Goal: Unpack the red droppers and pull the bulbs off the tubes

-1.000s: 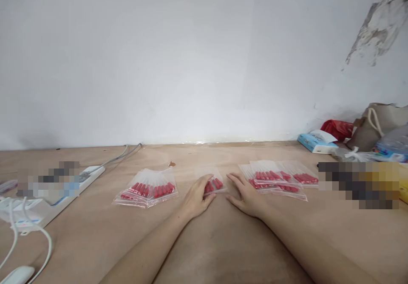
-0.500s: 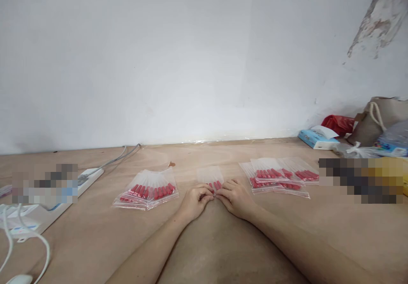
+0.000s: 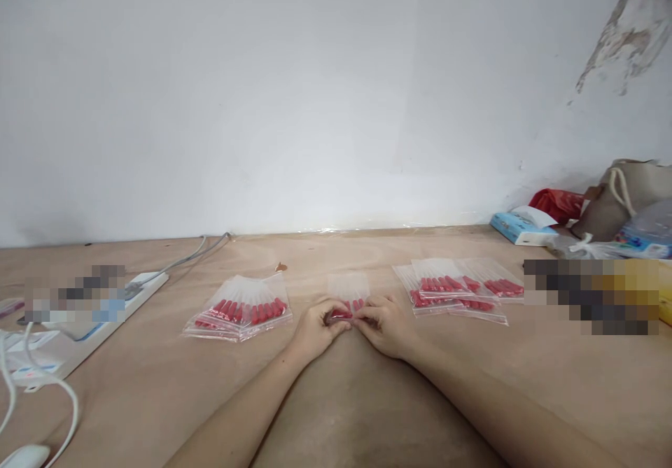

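Observation:
Between my hands lies a small clear zip bag [image 3: 348,285] with several red pieces [image 3: 358,305] inside, its near edge toward me. My left hand [image 3: 318,328] pinches the left part of that near edge between thumb and fingers. On the other side, my right hand [image 3: 384,324] grips the same edge close to the left fingertips. Fingers cover part of the bag and its contents. A fanned pile of similar filled zip bags [image 3: 239,310] lies left of my hands, and another pile of filled bags [image 3: 456,289] lies to the right.
At the left is a white power strip [image 3: 68,359] with cables. A blue tissue pack [image 3: 522,229], a red plastic bag [image 3: 557,206] and a grey-brown bag [image 3: 609,202] sit at the back right. The white wall [image 3: 325,104] borders the wooden table [image 3: 336,398].
My left fingers have curled further over the bag's near edge, and my right fingers have drawn in more tightly. The view has shifted slightly. Both piles remain in place.

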Tool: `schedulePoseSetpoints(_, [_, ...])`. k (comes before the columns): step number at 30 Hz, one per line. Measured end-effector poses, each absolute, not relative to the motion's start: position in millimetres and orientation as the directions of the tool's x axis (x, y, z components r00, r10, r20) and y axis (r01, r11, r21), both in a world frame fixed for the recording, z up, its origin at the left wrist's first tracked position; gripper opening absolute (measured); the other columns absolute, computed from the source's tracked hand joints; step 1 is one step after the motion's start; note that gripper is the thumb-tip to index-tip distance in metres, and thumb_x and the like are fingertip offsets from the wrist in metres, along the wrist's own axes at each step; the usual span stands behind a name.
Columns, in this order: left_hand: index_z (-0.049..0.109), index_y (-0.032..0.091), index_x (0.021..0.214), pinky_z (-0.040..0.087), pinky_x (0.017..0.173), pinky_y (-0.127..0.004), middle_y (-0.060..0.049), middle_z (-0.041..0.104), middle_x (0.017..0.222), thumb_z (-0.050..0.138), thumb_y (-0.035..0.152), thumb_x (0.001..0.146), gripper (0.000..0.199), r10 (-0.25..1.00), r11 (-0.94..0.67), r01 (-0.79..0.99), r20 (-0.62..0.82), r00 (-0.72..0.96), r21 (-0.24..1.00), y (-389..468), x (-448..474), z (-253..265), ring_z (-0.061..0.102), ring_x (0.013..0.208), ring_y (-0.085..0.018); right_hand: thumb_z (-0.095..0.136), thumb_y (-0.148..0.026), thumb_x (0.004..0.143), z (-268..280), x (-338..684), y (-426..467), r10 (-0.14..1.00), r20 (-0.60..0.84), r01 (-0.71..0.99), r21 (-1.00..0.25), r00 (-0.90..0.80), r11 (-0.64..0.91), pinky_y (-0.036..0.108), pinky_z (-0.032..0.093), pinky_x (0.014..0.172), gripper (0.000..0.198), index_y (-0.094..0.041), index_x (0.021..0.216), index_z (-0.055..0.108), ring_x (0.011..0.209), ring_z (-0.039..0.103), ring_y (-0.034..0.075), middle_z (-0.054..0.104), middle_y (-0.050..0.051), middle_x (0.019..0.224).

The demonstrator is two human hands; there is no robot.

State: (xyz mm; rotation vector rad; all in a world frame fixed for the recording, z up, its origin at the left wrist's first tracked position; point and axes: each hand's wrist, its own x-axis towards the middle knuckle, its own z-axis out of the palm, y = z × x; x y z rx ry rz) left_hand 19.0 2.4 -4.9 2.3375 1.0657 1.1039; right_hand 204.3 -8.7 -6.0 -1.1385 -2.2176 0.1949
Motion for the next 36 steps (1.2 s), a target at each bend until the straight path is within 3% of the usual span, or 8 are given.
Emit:
schedulePoseSetpoints(5, [0.066,0.025,0.089,0.042,0.087,-0.037,-0.004,0.061,0.102,0.055,0.024,0.080,0.014,0.497,-0.832,0.529,0.645,0.580,0.166,3,15,-1,0.049,0.100,-0.019,0.049,-0.025,0.082,-3,207,-6,0.815,0.425,0.651,-0.497,-0.394,0.574,0.028,0.032,0.072,0.016,-0.023,0.078,0.064,0.071,0.054,0.013,0.062,-0.001,0.071])
schedulePoseSetpoints(8, [0.066,0.028,0.091,0.044,0.084,-0.037,-0.003,0.062,0.103,0.051,0.023,0.083,0.018,0.455,-0.836,0.542,0.660,0.598,0.086,6,16,-4,0.049,0.099,-0.018,0.050,-0.025,0.081,-4,208,-4,0.815,0.421,0.628,-0.523,-0.398,0.576,0.028,0.034,0.071,0.015,-0.023,0.077,0.064,0.069,0.055,0.013,0.062,-0.001,0.071])
schedulePoseSetpoints(16, [0.067,0.025,0.083,0.046,0.084,-0.037,-0.002,0.066,0.098,0.050,0.020,0.083,0.017,0.430,-0.862,0.493,0.687,0.586,0.118,7,22,-6,0.051,0.099,-0.017,0.048,-0.025,0.079,-5,201,-4,0.880,0.390,0.677,-0.571,-0.273,0.463,0.024,0.033,0.060,0.019,-0.020,0.066,0.061,0.060,0.052,0.011,0.063,-0.001,0.067])
schedulePoseSetpoints(28, [0.065,0.020,0.083,0.043,0.091,-0.043,-0.007,0.062,0.106,0.045,0.015,0.084,0.020,0.488,-0.864,0.426,0.658,0.573,0.269,11,22,-9,0.045,0.114,-0.020,0.044,-0.024,0.082,-10,188,-10,0.906,0.390,0.773,-0.520,-0.163,0.363,0.029,0.026,0.068,0.018,-0.019,0.071,0.057,0.067,0.052,0.012,0.063,0.000,0.074])
schedulePoseSetpoints(36, [0.065,0.021,0.082,0.041,0.092,-0.045,-0.006,0.063,0.108,0.047,0.017,0.083,0.019,0.478,-0.867,0.435,0.653,0.588,0.242,13,21,-8,0.044,0.116,-0.021,0.045,-0.029,0.082,-12,185,-11,0.917,0.384,0.766,-0.557,-0.105,0.321,0.029,0.025,0.068,0.021,-0.019,0.069,0.058,0.062,0.051,0.011,0.063,-0.001,0.069])
